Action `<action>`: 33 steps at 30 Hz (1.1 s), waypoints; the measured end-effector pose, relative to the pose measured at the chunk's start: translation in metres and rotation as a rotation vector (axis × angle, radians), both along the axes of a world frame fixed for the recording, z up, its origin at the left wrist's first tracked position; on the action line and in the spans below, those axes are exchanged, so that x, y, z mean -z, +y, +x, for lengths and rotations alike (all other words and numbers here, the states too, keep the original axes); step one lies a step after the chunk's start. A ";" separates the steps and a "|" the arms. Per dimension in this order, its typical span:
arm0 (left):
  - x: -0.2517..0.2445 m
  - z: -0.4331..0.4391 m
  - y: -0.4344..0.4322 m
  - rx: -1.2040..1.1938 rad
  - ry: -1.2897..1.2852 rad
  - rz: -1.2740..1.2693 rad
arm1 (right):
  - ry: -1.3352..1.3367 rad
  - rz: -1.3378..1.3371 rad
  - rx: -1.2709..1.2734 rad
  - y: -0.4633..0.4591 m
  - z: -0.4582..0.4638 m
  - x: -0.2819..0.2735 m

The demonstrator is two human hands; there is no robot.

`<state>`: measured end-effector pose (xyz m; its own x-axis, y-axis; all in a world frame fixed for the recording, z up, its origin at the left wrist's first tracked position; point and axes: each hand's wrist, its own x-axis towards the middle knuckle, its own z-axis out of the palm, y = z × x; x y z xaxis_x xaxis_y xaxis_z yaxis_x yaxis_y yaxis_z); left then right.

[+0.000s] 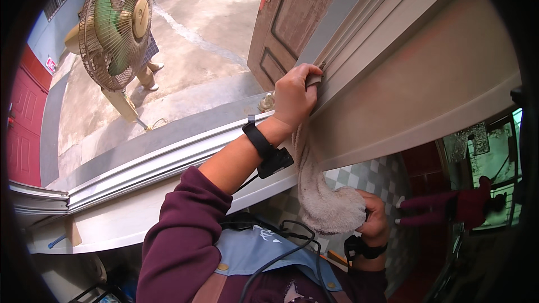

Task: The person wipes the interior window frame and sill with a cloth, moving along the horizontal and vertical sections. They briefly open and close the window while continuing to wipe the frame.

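A light, worn terry towel hangs between my two hands. My left hand pinches one end of it and presses it into the corner of the window frame, where the side track meets the sill track. Lower on the right, my right hand holds the towel's bunched other end away from the frame. Beneath my left forearm runs the white metal sliding-window track. Part of the towel is hidden behind my left hand and wrist. Each wrist wears a black strap with a small device.
Outside stands a pedestal fan, with a person's legs behind it. A wooden door stands ajar. On the inner sill lies a blue-handled tool. Cables cross my chest. A maroon-clad figure appears at right.
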<state>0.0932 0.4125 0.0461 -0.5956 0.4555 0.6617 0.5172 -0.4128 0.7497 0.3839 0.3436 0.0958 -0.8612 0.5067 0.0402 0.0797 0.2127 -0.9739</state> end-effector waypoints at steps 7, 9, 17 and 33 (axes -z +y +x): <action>0.086 0.001 -0.009 0.002 -0.058 -0.298 | 0.041 -0.001 -0.063 -0.006 -0.017 0.012; 0.105 -0.001 -0.015 0.059 -0.090 -0.477 | 0.065 0.008 -0.030 -0.009 -0.017 0.018; 0.103 -0.020 -0.090 0.610 0.076 -0.664 | 0.219 -0.119 0.339 -0.020 -0.015 0.032; 0.074 -0.046 -0.220 0.542 -0.022 -0.717 | -0.125 0.892 0.646 -0.033 -0.120 -0.039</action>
